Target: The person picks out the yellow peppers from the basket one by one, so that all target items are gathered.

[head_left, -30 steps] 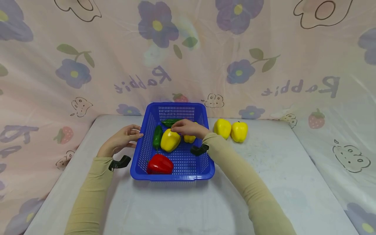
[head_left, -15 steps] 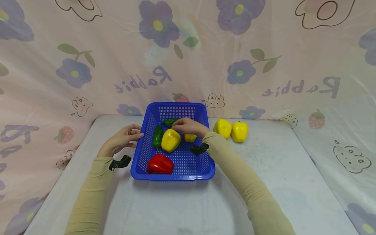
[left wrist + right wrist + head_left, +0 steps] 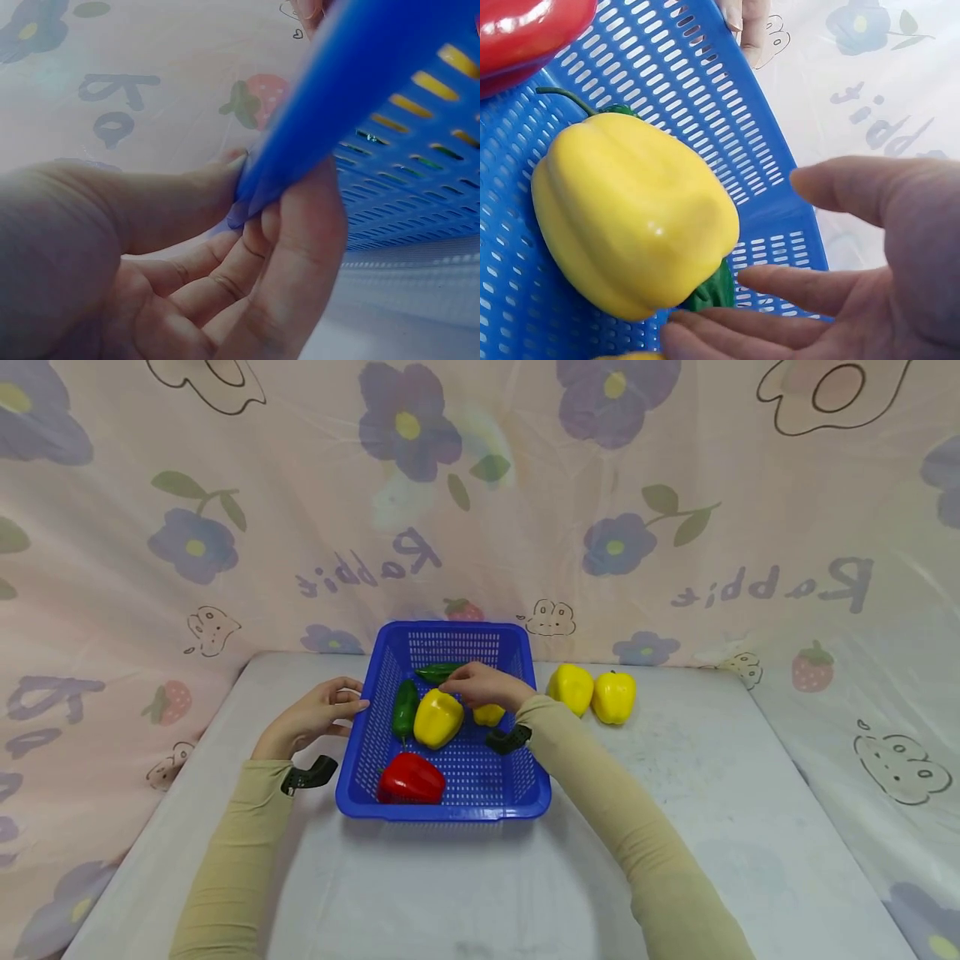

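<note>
My left hand [image 3: 318, 714] pinches the left rim of a blue perforated plastic basket [image 3: 442, 812]; in the left wrist view the thumb is outside and the index finger [image 3: 307, 232] inside. My right hand [image 3: 487, 685] hovers in the basket with extended fingers, holding nothing. Its fingertips are at the far end of a yellow bell pepper [image 3: 438, 720], which lies with its stem pointing away from the hand in the right wrist view. A second yellow pepper [image 3: 489, 716] is partly hidden beneath my right hand. Two green peppers, one upright along the left side [image 3: 405, 708], one at the back [image 3: 435, 672], lie nearby.
A red bell pepper [image 3: 412, 779] lies in the basket's front left corner. Two more yellow bell peppers [image 3: 572, 690] stand on the white table [image 3: 705, 793] right of the basket. A patterned cloth [image 3: 517, 510] hangs behind the table.
My right hand has shifted slightly, covering more of the second yellow pepper. The left hand keeps its hold on the rim, and the peppers stay in place.
</note>
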Demonstrator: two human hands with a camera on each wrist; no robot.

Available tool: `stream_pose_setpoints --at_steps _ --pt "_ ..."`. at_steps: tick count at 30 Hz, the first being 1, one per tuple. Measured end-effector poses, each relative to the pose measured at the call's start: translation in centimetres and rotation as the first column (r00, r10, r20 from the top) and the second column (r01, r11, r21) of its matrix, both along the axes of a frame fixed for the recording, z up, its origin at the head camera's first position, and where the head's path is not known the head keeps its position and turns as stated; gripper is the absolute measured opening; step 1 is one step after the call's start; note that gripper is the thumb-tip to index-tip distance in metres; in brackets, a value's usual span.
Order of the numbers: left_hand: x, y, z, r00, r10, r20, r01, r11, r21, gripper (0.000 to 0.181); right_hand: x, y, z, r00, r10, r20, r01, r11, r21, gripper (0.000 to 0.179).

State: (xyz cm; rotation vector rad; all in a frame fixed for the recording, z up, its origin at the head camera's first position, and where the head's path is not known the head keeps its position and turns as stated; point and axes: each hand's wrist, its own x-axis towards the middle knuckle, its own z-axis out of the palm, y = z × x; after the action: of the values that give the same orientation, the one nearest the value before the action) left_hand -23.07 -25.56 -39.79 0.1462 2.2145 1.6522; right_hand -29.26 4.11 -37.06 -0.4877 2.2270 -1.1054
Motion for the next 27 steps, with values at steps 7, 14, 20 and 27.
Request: stream_pose_setpoints --at_steps 7,14,20,27 --pt "0.1 0.0 0.0 1.0 -0.007 -0.004 0.007 1.0 -0.003 0.053 0.1 0.0 -0.4 0.998 0.045 0.039 -0.047 0.996 0.077 0.054" --pt "-0.1 0.0 -0.1 1.0 -0.005 -0.011 0.005 1.0 -0.014 0.052 0.1 -0.2 -0.9 0.997 0.038 0.072 -0.044 0.995 0.09 0.06" --pt "0.0 0.0 0.1 1.0 -0.012 -0.01 0.012 1.0 -0.014 0.052 0.1 -0.4 -1.0 0.997 0.036 0.073 -0.043 0.993 0.108 0.062" --pt "0.0 0.0 0.1 1.0 -0.013 -0.006 0.013 1.0 -0.011 0.052 0.2 -0.6 -1.3 0.996 0.034 0.084 -0.043 0.994 0.097 0.063"
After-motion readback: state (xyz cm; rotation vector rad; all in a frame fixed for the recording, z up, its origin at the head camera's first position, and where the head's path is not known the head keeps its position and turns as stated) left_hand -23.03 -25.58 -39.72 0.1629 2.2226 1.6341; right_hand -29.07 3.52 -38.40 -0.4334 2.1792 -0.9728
